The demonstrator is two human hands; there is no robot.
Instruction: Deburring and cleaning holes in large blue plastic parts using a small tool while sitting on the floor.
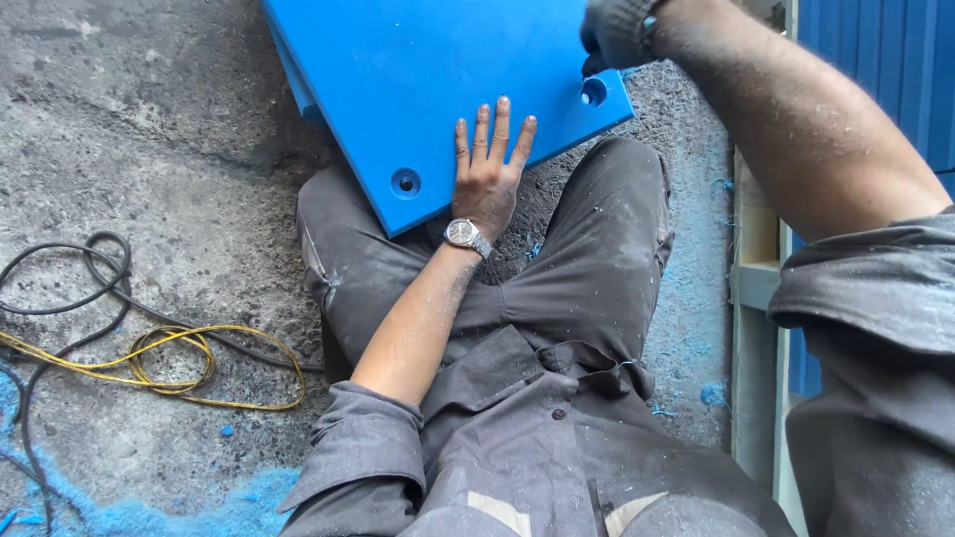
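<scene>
A large flat blue panel [418, 89] with round countersunk holes lies across my knees and the concrete floor. My left hand [487, 174], bare with a metal wristwatch, rests flat on the panel's near edge, fingers spread and holding nothing. My right hand [615, 32] wears a grey knit glove and sits at the top of the view, by the panel's right corner. Its fingers curl just above a hole [594, 91]; the frame's edge cuts off whatever may be in them. My legs in dusty grey trousers [597, 259] lie under the panel.
Black and yellow cables [149, 353] coil on the concrete at the left. Blue shavings [149, 512] lie at the lower left and along the right. A wooden frame [756, 288] and a blue ribbed wall [895, 70] stand at the right.
</scene>
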